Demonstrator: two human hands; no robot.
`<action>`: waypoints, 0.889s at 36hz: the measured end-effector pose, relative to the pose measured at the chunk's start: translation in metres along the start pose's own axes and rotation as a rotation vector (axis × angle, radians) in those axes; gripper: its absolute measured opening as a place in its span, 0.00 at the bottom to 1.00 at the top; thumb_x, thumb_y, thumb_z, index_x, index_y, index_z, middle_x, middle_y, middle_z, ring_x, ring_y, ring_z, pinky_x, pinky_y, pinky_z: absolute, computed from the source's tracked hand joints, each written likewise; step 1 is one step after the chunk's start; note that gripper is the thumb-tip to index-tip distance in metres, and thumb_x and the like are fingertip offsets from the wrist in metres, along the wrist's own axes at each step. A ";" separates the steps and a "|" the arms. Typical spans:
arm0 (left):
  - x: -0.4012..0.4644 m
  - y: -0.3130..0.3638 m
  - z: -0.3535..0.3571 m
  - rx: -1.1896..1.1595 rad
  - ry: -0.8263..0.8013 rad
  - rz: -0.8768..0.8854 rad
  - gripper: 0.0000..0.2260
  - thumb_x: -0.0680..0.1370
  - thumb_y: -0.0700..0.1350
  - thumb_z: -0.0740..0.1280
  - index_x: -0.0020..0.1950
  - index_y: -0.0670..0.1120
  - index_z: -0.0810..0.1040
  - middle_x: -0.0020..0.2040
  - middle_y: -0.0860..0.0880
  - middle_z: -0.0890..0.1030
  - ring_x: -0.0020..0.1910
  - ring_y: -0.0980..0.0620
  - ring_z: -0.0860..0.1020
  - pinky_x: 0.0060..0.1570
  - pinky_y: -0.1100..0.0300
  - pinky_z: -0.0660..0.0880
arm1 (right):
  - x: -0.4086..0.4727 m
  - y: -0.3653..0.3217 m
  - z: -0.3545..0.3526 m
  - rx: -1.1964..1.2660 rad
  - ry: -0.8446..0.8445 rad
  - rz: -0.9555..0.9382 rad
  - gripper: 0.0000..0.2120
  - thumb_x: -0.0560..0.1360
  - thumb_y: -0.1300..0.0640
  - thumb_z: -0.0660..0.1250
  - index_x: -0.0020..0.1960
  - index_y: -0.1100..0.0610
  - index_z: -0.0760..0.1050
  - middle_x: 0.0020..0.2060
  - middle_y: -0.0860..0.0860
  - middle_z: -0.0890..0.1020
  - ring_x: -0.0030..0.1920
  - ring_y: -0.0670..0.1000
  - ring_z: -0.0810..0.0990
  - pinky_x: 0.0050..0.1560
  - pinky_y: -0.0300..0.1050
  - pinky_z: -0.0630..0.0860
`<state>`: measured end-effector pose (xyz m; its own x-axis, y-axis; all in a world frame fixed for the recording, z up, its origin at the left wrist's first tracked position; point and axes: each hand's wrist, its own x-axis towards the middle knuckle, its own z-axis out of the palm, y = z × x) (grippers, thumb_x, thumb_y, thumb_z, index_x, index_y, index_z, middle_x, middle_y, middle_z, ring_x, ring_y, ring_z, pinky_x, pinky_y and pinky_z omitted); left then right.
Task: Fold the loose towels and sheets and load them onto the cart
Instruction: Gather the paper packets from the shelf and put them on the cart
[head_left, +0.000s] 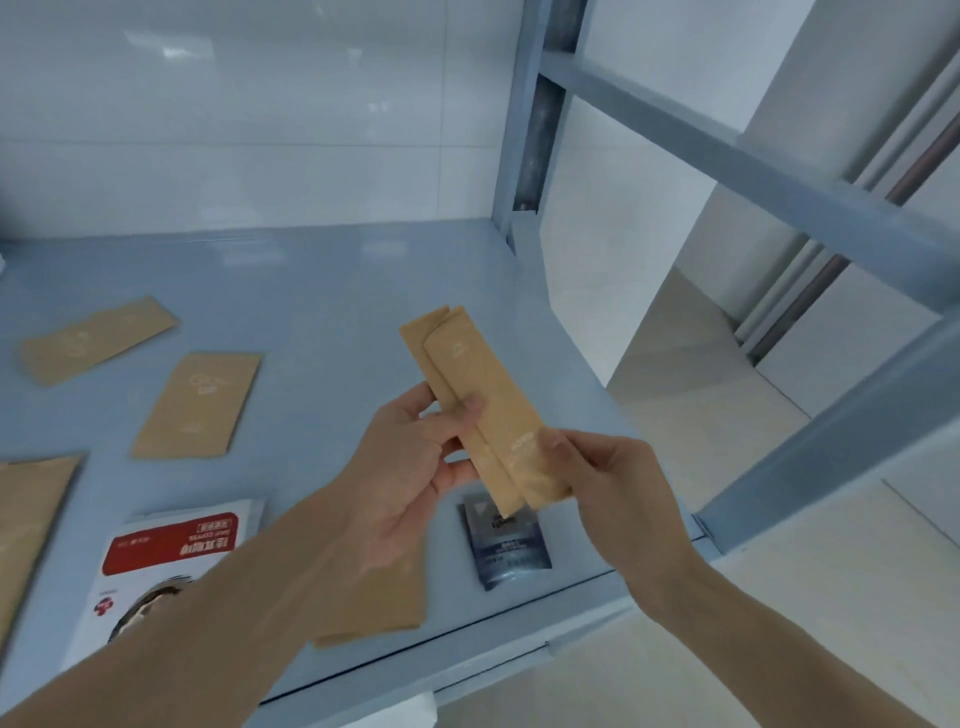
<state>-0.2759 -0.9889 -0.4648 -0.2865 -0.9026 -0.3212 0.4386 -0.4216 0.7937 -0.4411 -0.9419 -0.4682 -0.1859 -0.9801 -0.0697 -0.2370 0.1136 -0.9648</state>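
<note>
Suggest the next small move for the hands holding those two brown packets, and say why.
Probably square them up: both the left hand and the right hand pinch the two brown packets, which overlap unevenly, above the blue shelf.

Two packets (483, 410) are hovering over the shelf (322, 291); flat sachets (200, 405) are lying at nine o'clock; a pouch (506, 545) is sitting at six.

kraft paper sachets (480, 400): two, slim, tan, overlapped lengthwise | pose: tilted, held above the shelf | left hand (410, 467) pinches mid-length, right hand (608, 488) pinches lower end | towels, sheets: cannot tell
</note>
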 end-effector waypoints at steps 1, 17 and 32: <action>0.001 -0.004 0.006 0.002 0.009 0.000 0.11 0.79 0.37 0.66 0.61 0.37 0.79 0.55 0.39 0.84 0.54 0.42 0.84 0.49 0.50 0.83 | -0.003 0.001 -0.005 0.005 -0.004 0.010 0.14 0.80 0.55 0.66 0.39 0.52 0.85 0.31 0.46 0.83 0.31 0.40 0.76 0.36 0.30 0.71; 0.009 -0.061 0.082 0.834 0.051 -0.010 0.13 0.74 0.33 0.73 0.58 0.42 0.79 0.46 0.41 0.83 0.37 0.47 0.86 0.45 0.52 0.84 | -0.026 0.039 -0.075 -0.380 0.200 0.237 0.13 0.79 0.52 0.68 0.43 0.59 0.85 0.40 0.59 0.85 0.31 0.48 0.73 0.27 0.35 0.67; -0.002 -0.063 0.092 1.341 0.008 0.105 0.03 0.77 0.38 0.69 0.48 0.39 0.80 0.46 0.39 0.84 0.41 0.41 0.85 0.43 0.44 0.81 | -0.028 0.050 -0.058 -0.787 0.215 0.121 0.11 0.81 0.55 0.62 0.58 0.57 0.79 0.52 0.52 0.76 0.50 0.53 0.78 0.51 0.44 0.75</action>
<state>-0.3811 -0.9526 -0.4662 -0.2965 -0.9276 -0.2272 -0.7093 0.0546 0.7028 -0.5033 -0.8995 -0.4997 -0.4127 -0.9102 -0.0341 -0.7878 0.3755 -0.4883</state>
